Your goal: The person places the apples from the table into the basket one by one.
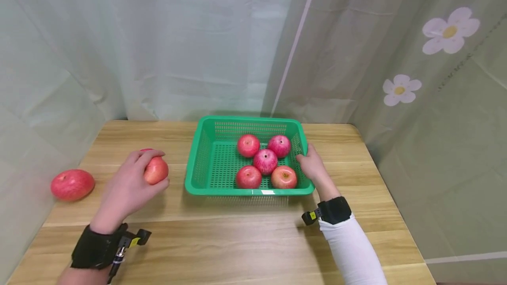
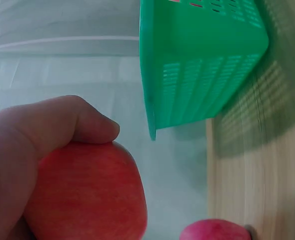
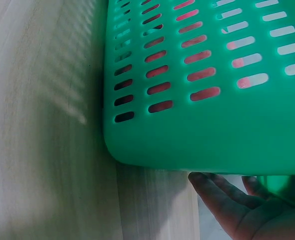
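My left hand (image 1: 128,184) grips a red apple (image 1: 156,170), with thumb and fingers around its sides, left of the green plastic basket (image 1: 190,162). In the left wrist view the held apple (image 2: 90,195) looks large below the thumb. Another apple (image 2: 215,231) shows at the bottom of that view, and in the head view a red sliver of it peeks out behind the hand. My right hand (image 1: 314,166) holds the basket's right rim, thumb on the inner side. Fingers (image 3: 222,197) show beside the basket's outer wall in the right wrist view. Several apples (image 1: 265,162) lie in the basket's right part.
A further red apple (image 1: 72,184) rests at the left edge of the wooden table (image 1: 245,241). Pale curtains (image 1: 198,56) hang behind and at both sides of the table.
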The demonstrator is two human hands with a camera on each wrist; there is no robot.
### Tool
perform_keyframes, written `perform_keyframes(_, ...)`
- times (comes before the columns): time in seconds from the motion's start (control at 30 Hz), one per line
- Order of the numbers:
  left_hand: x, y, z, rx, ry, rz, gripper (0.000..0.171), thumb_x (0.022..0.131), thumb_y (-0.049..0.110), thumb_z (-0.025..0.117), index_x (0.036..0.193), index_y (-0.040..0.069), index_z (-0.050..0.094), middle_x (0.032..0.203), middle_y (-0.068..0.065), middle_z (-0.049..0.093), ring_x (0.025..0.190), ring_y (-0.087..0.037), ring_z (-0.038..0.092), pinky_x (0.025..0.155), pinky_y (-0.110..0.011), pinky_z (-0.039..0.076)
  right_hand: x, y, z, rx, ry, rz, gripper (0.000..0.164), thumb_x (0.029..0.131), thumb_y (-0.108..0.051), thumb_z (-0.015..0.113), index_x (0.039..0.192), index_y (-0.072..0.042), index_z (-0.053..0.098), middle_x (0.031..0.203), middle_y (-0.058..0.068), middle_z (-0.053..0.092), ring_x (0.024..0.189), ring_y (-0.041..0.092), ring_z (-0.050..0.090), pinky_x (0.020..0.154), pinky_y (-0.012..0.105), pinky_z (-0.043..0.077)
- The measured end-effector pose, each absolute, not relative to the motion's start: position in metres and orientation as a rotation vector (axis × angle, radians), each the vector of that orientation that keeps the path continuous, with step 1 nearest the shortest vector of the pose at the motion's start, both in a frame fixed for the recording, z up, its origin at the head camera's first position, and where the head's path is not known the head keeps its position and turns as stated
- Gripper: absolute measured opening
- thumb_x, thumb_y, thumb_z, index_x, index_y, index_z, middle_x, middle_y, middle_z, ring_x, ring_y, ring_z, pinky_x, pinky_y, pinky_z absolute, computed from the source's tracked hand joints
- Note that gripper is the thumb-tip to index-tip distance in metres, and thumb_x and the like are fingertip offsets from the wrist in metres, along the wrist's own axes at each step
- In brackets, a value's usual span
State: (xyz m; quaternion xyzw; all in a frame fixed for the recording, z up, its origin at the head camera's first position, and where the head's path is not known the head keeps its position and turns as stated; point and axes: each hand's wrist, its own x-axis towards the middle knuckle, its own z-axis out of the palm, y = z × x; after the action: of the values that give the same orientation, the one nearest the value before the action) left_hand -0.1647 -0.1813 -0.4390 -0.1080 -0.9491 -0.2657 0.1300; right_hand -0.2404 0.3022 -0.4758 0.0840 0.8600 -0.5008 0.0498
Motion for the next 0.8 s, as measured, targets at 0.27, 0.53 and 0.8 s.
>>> perform_keyframes(0.27, -0.172, -0.161, -0.431, -0.356, -2.762, -0.818, 0.059, 0.086, 0.028, 0.086, 0.135, 0.007, 0.061, 0.13, -0.023, 0.055, 0.107, -0.044, 0.059, 0.073, -0.065, 0.057, -0.242, 0.302, -0.476, 0.254, 2.618, -1.527, 0.06, 0.109, -0.014, 0.047, 0.164, -0.001, 0.027, 0.159, 0.026, 0.043, 0.146, 0.045, 0.043, 0.117, 0.064, 0.037)
perform_keyframes(0.53, -0.18, -0.137, -0.424, -0.411, -2.786, -0.855, 0.071, 0.089, 0.045, 0.085, 0.142, 0.006, 0.059, 0.133, -0.023, 0.057, 0.109, -0.044, 0.063, 0.078, -0.064, 0.059, -0.24, 0.303, -0.476, 0.263, 2.61, -1.533, 0.061, 0.109, -0.015, 0.047, 0.164, -0.003, 0.027, 0.16, 0.026, 0.042, 0.146, 0.045, 0.043, 0.116, 0.065, 0.038)
perform_keyframes(0.8, -0.188, -0.112, -0.423, -0.482, -2.804, -0.861, 0.067, 0.087, 0.042, 0.087, 0.139, 0.008, 0.06, 0.13, -0.019, 0.057, 0.102, -0.037, 0.065, 0.074, -0.053, 0.062, -0.239, 0.302, -0.475, 0.26, 2.602, -1.537, 0.06, 0.11, -0.015, 0.046, 0.165, -0.003, 0.027, 0.161, 0.025, 0.042, 0.146, 0.045, 0.043, 0.116, 0.066, 0.038)
